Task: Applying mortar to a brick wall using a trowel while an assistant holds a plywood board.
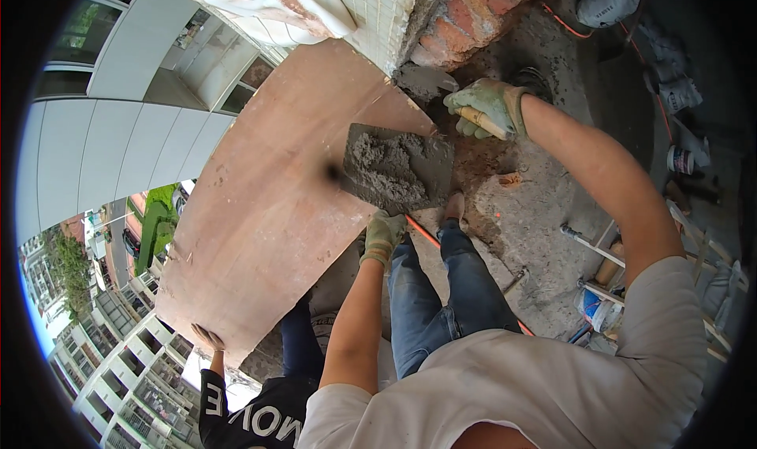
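The work looked partway along: a rough heap of wet grey mortar [386,165] sat unused on a dark, flat, square mortar board [441,173], and the broken red-orange brick edge [477,15] beyond the board was largely bare. The green-gloved left hand [384,236] had its grip closed on the board's near edge. Right of the board and slightly beyond it, the green-gloved right hand [489,108] had its grip wrapped round a pale wooden handle [482,122]. A grey blade [424,80] beyond the board probably belonged to that handle, but the glove hid the join. The board's underside and the left fingertips were hidden; a dark, blurred spot [332,171] just left of the board was indistinct.
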Action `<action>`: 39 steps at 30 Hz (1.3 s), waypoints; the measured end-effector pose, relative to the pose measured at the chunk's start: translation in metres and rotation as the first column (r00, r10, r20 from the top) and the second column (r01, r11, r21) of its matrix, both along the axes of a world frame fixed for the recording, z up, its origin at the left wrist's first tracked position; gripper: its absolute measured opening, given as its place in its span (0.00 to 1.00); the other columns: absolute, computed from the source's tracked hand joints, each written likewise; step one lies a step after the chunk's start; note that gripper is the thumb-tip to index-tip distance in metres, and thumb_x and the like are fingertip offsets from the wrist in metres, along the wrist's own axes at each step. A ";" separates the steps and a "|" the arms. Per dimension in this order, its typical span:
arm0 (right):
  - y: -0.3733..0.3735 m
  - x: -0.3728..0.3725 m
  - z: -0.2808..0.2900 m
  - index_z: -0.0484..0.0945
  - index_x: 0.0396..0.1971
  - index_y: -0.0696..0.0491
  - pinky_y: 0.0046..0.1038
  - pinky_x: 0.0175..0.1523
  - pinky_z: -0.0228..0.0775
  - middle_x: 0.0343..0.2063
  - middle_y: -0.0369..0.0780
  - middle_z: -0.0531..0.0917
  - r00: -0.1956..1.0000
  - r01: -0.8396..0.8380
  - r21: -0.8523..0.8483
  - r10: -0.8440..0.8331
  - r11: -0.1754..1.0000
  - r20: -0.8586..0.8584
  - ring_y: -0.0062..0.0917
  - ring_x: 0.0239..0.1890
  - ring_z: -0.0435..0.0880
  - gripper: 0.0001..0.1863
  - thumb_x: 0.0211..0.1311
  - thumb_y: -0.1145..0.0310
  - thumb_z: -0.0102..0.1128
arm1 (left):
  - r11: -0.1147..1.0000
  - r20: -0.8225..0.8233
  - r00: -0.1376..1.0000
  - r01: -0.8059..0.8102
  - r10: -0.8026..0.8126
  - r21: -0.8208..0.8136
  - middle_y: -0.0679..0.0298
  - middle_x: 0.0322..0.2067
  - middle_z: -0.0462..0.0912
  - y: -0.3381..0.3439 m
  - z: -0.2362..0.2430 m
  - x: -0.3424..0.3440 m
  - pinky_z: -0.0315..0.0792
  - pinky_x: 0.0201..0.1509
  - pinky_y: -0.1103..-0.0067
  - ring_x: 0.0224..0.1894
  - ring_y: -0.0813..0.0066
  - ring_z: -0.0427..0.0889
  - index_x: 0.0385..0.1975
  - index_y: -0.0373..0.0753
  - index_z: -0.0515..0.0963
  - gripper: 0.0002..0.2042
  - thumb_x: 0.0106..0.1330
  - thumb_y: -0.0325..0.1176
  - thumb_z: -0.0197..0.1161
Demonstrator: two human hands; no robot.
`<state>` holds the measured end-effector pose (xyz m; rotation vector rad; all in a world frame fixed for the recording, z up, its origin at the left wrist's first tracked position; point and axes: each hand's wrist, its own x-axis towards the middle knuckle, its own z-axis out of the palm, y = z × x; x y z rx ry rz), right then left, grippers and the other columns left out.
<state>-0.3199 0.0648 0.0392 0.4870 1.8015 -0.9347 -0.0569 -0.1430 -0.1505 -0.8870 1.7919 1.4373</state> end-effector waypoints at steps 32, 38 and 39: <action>-0.042 0.092 -0.101 0.77 0.41 0.54 0.28 0.21 0.70 0.23 0.37 0.80 0.934 0.112 -0.148 -0.155 0.983 -0.321 0.24 0.18 0.78 0.16 0.69 0.55 0.54 | 0.929 -0.048 0.945 -0.306 0.322 0.208 0.69 0.21 0.78 -0.018 -0.001 0.061 0.63 0.17 0.78 0.15 0.76 0.72 0.35 0.41 0.78 0.06 0.58 0.24 0.60; -0.041 0.056 -0.105 0.76 0.44 0.51 0.32 0.26 0.74 0.31 0.39 0.81 0.939 0.288 -0.197 -0.316 0.937 -0.132 0.29 0.22 0.81 0.17 0.67 0.53 0.57 | 0.920 0.069 0.939 -0.343 0.336 0.189 0.66 0.20 0.79 -0.018 0.018 0.059 0.66 0.20 0.76 0.17 0.77 0.73 0.33 0.36 0.79 0.06 0.56 0.28 0.62; -0.036 0.052 -0.100 0.76 0.45 0.51 0.32 0.26 0.74 0.32 0.39 0.81 0.941 0.298 -0.201 -0.322 0.933 -0.101 0.29 0.22 0.81 0.17 0.67 0.53 0.57 | 0.924 0.050 0.940 -0.340 0.337 0.174 0.64 0.19 0.80 -0.017 0.022 0.058 0.70 0.24 0.74 0.19 0.76 0.75 0.30 0.32 0.81 0.09 0.54 0.32 0.63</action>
